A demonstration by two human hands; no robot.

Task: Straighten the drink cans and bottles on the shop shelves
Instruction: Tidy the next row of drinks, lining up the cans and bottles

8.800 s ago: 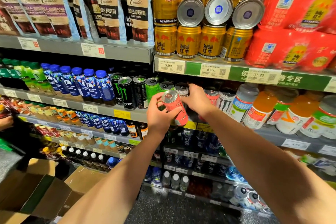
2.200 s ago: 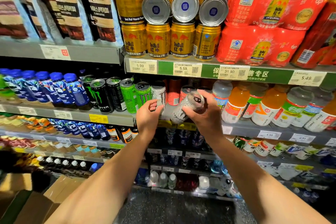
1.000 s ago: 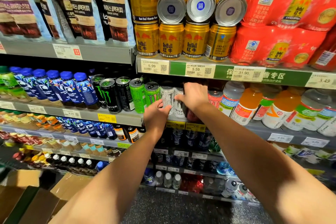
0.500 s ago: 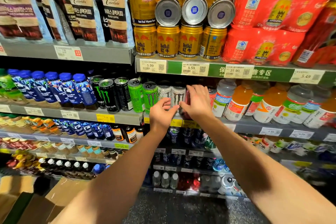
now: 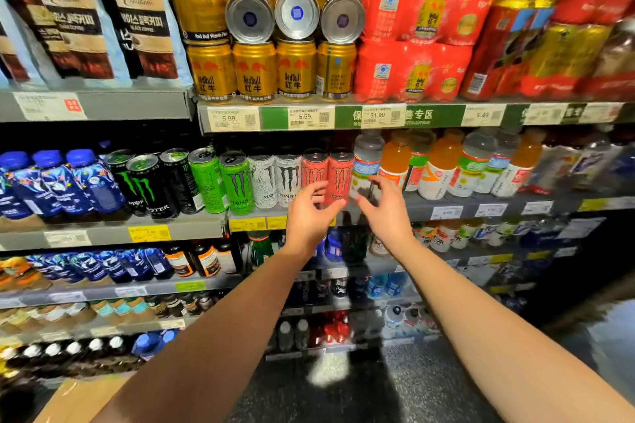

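Note:
A row of tall energy-drink cans stands upright on the middle shelf (image 5: 422, 208): black cans (image 5: 147, 185), green cans (image 5: 237, 182), white cans (image 5: 287, 178) and two pink cans (image 5: 340, 173). My left hand (image 5: 311, 216) hovers just below the pink cans, fingers spread, holding nothing. My right hand (image 5: 381, 206) is beside it to the right, in front of a clear bottle (image 5: 366, 161), also open and empty. Neither hand touches a can.
Orange and clear bottles (image 5: 443, 165) fill the shelf to the right, blue bottles (image 5: 82, 178) the left. Gold cans (image 5: 254, 70), some lying on their sides, and red multipacks (image 5: 412, 69) sit above. Lower shelves hold small bottles. A cardboard box (image 5: 75, 402) is on the floor.
Both hands have drawn back and down from the cans and opened. The white and pink cans that they were touching now stand upright in the row. The view has shifted slightly left.

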